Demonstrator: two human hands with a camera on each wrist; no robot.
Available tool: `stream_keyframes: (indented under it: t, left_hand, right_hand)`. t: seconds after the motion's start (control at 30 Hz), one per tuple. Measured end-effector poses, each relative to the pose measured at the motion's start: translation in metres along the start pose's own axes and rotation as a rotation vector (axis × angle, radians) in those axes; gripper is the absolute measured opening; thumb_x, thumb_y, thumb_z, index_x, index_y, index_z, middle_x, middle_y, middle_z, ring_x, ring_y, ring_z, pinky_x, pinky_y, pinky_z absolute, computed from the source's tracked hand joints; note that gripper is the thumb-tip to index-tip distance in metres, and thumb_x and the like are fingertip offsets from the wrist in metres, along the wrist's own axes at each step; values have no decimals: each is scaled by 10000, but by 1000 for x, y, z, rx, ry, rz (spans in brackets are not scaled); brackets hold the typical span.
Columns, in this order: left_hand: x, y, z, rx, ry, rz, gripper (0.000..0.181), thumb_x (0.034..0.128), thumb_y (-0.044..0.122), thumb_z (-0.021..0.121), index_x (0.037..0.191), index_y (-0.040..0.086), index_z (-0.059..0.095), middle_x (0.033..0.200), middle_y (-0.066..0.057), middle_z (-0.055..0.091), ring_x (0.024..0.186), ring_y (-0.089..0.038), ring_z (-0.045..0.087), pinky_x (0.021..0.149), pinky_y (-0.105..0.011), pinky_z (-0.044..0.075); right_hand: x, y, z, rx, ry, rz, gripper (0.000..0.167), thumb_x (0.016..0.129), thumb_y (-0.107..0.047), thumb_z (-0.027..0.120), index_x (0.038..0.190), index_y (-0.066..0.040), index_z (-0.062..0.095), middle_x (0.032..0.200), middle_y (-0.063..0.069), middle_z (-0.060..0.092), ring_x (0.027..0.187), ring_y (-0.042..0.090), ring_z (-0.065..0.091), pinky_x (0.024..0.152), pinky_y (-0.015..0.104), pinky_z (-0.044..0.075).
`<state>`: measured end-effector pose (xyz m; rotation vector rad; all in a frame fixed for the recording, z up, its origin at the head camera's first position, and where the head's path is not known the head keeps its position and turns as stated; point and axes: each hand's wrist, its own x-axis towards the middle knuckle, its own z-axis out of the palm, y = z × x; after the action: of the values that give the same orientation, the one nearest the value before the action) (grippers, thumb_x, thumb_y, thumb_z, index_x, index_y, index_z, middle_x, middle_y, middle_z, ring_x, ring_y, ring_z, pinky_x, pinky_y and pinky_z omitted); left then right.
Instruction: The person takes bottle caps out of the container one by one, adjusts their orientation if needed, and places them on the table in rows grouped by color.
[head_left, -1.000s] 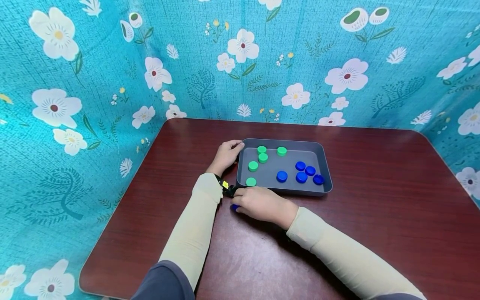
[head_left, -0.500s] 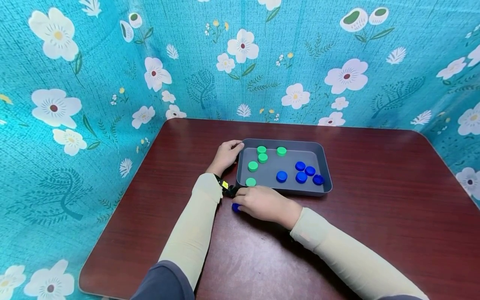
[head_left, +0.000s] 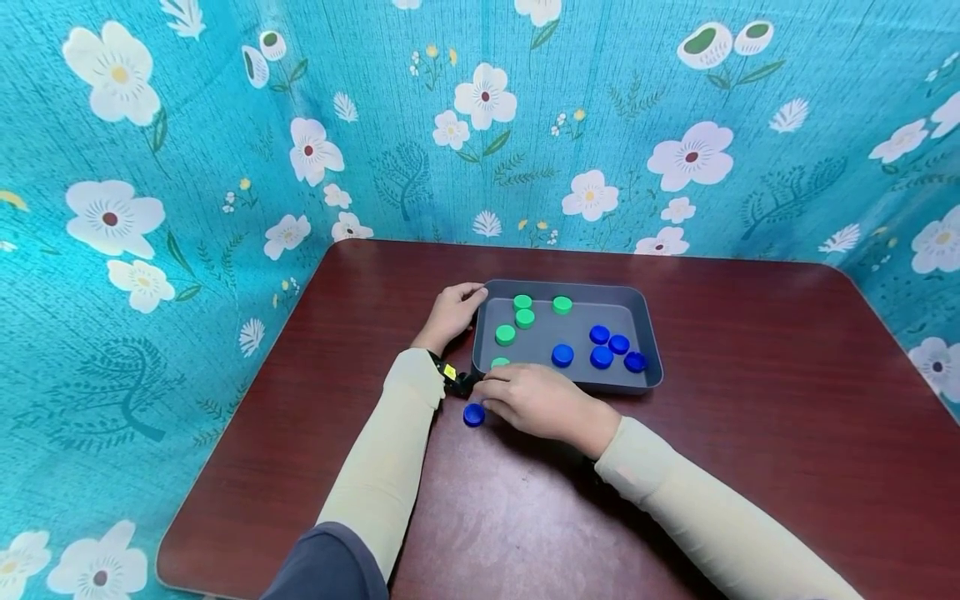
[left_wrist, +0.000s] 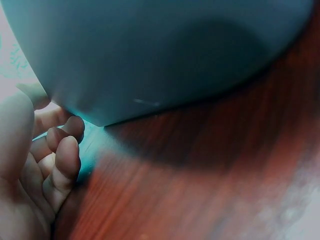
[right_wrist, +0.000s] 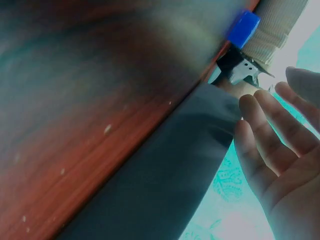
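Note:
My left hand holds the far left corner of a dark grey tray, its thumb at the rim. In the left wrist view its fingers curl beside the tray's outer wall. My right hand hovers by the tray's near left corner, holding nothing. Extended, slightly bent fingers show in the right wrist view. Just left of its fingertips, a blue bottle cap lies on the table, apart from them. Part of a green cap inside the tray is hidden behind this hand.
Several green caps lie in the tray's left half, and several blue caps towards its right. The tray stands on a dark red wooden table. A flowered turquoise curtain hangs behind and to the left.
The right hand has let go of the blue cap and drawn slightly right, so the cap is now fully visible on the table. The left hand stays at the tray.

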<state>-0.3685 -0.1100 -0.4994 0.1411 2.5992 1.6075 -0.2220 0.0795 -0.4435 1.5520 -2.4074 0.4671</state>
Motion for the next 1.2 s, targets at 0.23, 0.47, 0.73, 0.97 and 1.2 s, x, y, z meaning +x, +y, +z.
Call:
stream_keyframes:
  t: [0.23,0.47,0.73,0.97,1.2]
  left_hand:
    - [0,-3,1,-13,5,-1,432,984,483,531,1305,214,636,1168,8,635,809,-193,605,637,-342,527]
    - [0,-4,2,-5,8,10,419,989,469,531,1298,208,639,1169,9,634,797,-193,608,630,-344,530]
    - [2,-3,1,-19,8,1,419,985,473,537,1305,222,639,1065,-6,659,714,-221,598,618,-340,529]
    - [3,-2,3,-3,23,12,407,986,462,542,1286,208,648,1104,8,650,759,-197,606,615,-339,531]
    - [2,-2,3,9,17,11,416,990,462,534,1300,203,637,1143,6,639,778,-196,607,623,-337,533]
  right_hand:
    - [-6,5,-3,-20,-6,41,229,934,-176,674,1141,-84,712,998,-14,649,894,113,625,793,310,531]
    - [-11,8,-6,-13,18,61,236,927,-177,684,1144,-90,716,1045,-9,668,961,128,641,822,323,533]
    - [-15,15,-15,-14,69,62,219,886,-140,727,1099,-86,725,1008,-14,663,898,123,657,771,311,548]
    - [-19,22,-20,-2,42,115,229,889,-144,731,1112,-91,734,1032,-2,667,919,134,660,801,322,545]
    - [-21,25,-24,5,44,127,251,883,-136,738,1128,-84,729,1049,1,664,946,138,652,821,322,539]
